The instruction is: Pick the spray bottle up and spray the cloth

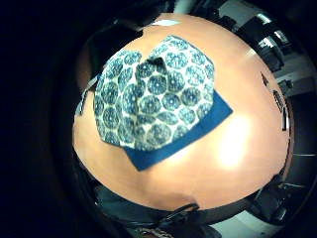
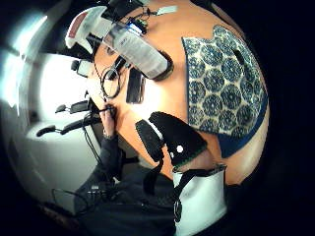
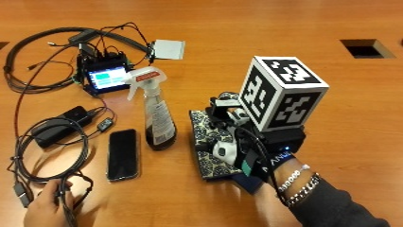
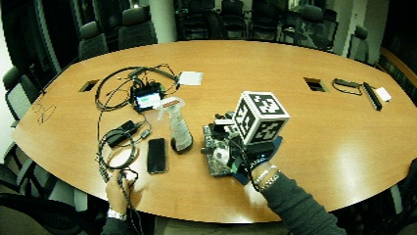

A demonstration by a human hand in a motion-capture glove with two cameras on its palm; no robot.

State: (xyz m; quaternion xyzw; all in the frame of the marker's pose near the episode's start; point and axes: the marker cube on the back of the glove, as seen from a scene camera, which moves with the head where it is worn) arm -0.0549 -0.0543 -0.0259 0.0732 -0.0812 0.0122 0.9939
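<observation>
Fingers of gloved right hand [image 3: 236, 142] can't be made out under the rig; hand hovers over patterned cloth [image 3: 207, 142], w/ blue cloth [image 1: 183, 141] beneath. Spray bottle [image 3: 156, 111] stands upright just left of cloth, untouched. Phone [image 3: 123, 153] lies left of bottle.

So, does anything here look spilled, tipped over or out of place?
Nothing stands out. The spray bottle stands upright on the table, beside the patterned cloth, which lies flat on a blue cloth. The gloved right hand is over the cloth. No liquid shows on the wood.
</observation>
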